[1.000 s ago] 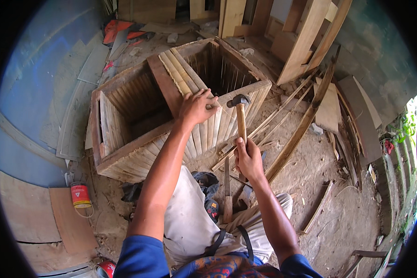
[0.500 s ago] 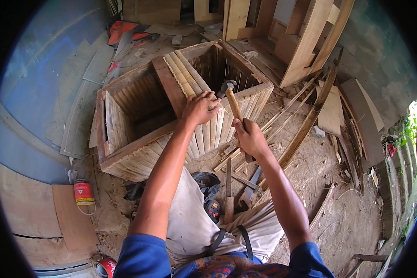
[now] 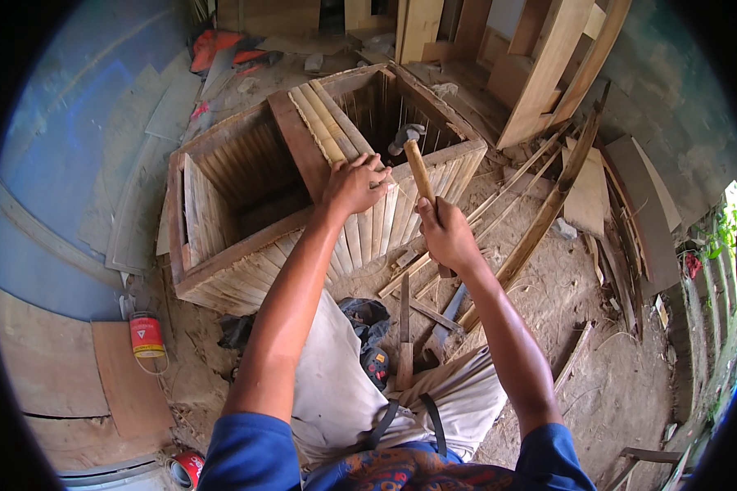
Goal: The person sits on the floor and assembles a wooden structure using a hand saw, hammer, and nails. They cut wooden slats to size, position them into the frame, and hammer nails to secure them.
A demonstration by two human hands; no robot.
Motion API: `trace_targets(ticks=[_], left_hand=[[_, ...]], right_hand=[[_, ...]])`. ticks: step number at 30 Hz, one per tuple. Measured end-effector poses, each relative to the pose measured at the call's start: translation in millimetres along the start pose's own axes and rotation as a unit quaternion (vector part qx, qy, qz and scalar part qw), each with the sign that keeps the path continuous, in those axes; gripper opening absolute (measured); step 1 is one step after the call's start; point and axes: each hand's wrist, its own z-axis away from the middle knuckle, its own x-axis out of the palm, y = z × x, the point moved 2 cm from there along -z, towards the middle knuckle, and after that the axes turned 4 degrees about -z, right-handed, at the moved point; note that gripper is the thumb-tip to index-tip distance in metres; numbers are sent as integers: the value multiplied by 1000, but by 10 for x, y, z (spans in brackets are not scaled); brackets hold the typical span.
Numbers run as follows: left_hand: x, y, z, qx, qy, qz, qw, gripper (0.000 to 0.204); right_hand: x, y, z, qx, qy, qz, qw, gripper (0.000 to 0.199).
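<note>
we list: left hand (image 3: 356, 185), laid over bamboo strips (image 3: 323, 123) on a slatted wooden crate (image 3: 246, 249), whether gripping we cannot tell; right hand (image 3: 449, 235), wrapped around a wooden-handled hammer (image 3: 419, 169).

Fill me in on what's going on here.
A person's right hand grips a hammer by its wooden handle, the head showing against the right-hand opening of a slatted wooden box. The left hand rests at the near ends of pale strips laid side by side across the box's middle, between its two open compartments.
</note>
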Motion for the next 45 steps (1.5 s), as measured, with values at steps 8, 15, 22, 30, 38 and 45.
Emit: trace_targets(ticks=[8,15,22,30,38,45], left_hand=[[-30,23,4,-3,-9,-1,1000,48],[-26,17,8,4,-1,-1,1000,47],[-20,9,5,4,1,-3,1000,47],[-52,19,5,4,-11,-9,1000,47],[-33,17,5,6,-2,-8,1000,47],[-41,26,-2,-1,-1,-8,1000,47]], right_hand=[[9,-16,-6,-82,15,91,992,49],[21,-27,60,-37,-16,55,998,48],[32,-37,54,-60,29,72,995,48],[49,-57,58,-49,30,79,995,47],[56,11,1,-84,45,86,992,45],[68,70,-42,-86,41,85,992,44]])
